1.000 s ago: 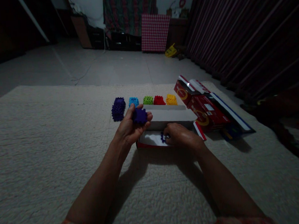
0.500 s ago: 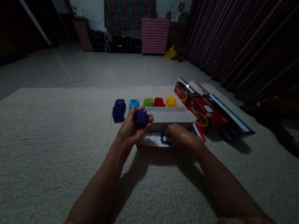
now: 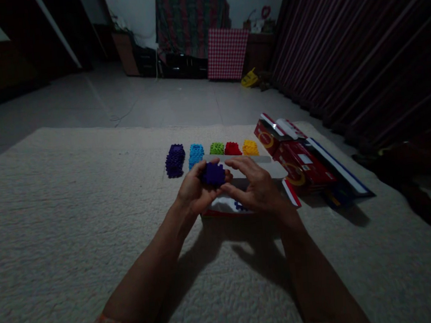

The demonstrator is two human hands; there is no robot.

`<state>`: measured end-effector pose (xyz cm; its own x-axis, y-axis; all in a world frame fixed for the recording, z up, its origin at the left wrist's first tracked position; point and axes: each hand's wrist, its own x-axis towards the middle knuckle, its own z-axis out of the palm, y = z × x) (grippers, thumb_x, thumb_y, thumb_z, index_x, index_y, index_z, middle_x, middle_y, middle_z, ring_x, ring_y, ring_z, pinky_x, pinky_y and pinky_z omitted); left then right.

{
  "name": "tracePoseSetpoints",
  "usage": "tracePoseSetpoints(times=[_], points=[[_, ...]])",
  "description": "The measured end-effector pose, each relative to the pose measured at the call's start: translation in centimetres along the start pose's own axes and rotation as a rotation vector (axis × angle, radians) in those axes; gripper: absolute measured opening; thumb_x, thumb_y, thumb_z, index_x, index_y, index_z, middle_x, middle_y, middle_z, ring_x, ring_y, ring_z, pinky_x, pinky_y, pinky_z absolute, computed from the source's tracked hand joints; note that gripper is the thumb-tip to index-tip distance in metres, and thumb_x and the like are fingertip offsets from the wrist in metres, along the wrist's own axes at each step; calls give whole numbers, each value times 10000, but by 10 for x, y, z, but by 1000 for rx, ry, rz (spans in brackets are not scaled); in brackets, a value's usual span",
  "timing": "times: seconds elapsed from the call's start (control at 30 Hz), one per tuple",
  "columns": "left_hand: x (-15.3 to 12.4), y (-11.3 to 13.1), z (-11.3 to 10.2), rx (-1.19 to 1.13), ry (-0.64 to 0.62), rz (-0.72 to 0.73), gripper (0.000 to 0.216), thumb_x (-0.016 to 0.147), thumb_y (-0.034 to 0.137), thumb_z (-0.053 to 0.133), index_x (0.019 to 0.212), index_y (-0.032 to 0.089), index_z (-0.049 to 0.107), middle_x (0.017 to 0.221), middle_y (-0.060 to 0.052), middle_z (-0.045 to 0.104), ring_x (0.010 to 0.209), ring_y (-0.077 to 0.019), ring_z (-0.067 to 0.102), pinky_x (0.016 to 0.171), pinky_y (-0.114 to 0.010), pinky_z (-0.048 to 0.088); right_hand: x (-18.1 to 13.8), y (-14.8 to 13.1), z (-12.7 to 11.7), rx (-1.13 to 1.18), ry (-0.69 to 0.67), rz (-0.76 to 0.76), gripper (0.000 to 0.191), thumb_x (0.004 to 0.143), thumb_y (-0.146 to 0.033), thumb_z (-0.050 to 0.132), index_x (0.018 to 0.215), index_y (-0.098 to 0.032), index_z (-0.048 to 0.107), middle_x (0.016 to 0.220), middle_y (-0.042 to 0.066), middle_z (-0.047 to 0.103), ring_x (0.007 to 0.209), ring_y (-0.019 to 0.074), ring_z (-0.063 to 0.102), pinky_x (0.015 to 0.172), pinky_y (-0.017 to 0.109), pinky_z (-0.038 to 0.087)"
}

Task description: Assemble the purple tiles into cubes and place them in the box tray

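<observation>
My left hand point(image 3: 192, 192) holds a dark purple square interlocking block point(image 3: 214, 173) with notched edges, resting in its palm and fingers. My right hand point(image 3: 257, 185) is just to the right, thumb and fingers apart, close to the block's right edge; I cannot tell whether it touches. Below both hands lies an open box with a white inside point(image 3: 273, 168). In it, partly behind my right hand, is a purple notched piece point(image 3: 240, 206). Behind the box stand stacks of notched blocks: purple point(image 3: 175, 160), light blue point(image 3: 196, 152), green point(image 3: 217, 148), red point(image 3: 233, 148) and yellow point(image 3: 250, 147).
Red cartons point(image 3: 303, 163) with open flaps lie to the right of the box on a pale quilted mat point(image 3: 93, 216). Beyond the mat is a tiled floor point(image 3: 181, 102). A dark curtain point(image 3: 326, 48) hangs on the right, and covered furniture point(image 3: 227, 53) stands at the back.
My right hand has come up out of the box and opened beside the block. My left hand has shifted slightly right, still holding the purple block. The view has moved a little.
</observation>
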<state>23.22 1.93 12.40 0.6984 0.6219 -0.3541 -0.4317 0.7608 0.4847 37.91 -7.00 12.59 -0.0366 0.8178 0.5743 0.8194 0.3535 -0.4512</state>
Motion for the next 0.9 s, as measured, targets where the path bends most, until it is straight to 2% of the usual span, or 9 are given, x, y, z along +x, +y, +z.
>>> tracePoseSetpoints(times=[0.1,0.23,0.43,0.63,0.7,0.77,0.83,0.9], points=[[2,-3,1,-32,-7,-8,249,974,282,444,963,149,653,842,-101,702,873,-239,707,748,-367,594,2,-1,12,-1,-58,14,503,823,-244,733,1294,-222,558,1279,126,632,1206,304,587,1017,519,492],[6,-7,0,-48,-24,-24,235,970,254,474,907,138,668,877,-121,721,968,-256,700,878,-408,581,4,4,13,31,-106,71,533,813,-217,730,1315,-221,551,1265,125,607,1208,299,574,1032,514,491],[11,-12,-3,-18,3,-59,320,1027,336,433,969,132,673,837,-123,708,878,-237,705,757,-334,593,9,11,9,17,-146,95,478,791,-263,771,1230,-242,584,1163,102,610,1125,293,600,992,528,509],[8,-8,-3,-16,105,11,322,1023,366,445,1176,160,640,932,-136,709,851,-245,703,739,-378,598,2,10,-14,-68,-85,131,459,803,-323,781,1213,-241,593,1195,107,625,1151,307,597,982,511,511],[7,-4,-5,0,120,42,322,1017,376,460,1217,183,622,933,-134,699,826,-239,705,693,-352,592,-7,15,-26,-138,-188,190,442,783,-294,794,1181,-230,614,1184,111,629,1132,303,609,970,486,519],[6,-1,-6,4,106,64,341,1007,388,474,1245,185,609,936,-142,689,827,-245,709,669,-335,587,-16,21,-35,-207,-358,267,422,770,-254,794,1158,-217,632,1168,112,636,1096,295,629,956,464,524],[6,0,-7,2,99,77,363,1001,392,479,1269,178,598,942,-152,682,833,-254,713,657,-329,585,-25,26,-37,-269,-489,343,392,769,-251,784,1136,-217,651,1156,111,645,1064,292,645,941,452,526],[6,1,-6,11,103,76,369,1004,387,466,1284,178,584,943,-154,679,827,-253,714,644,-321,583,-30,28,-32,-321,-561,393,357,767,-266,776,1106,-220,673,1165,116,653,1063,299,650,936,446,523]])
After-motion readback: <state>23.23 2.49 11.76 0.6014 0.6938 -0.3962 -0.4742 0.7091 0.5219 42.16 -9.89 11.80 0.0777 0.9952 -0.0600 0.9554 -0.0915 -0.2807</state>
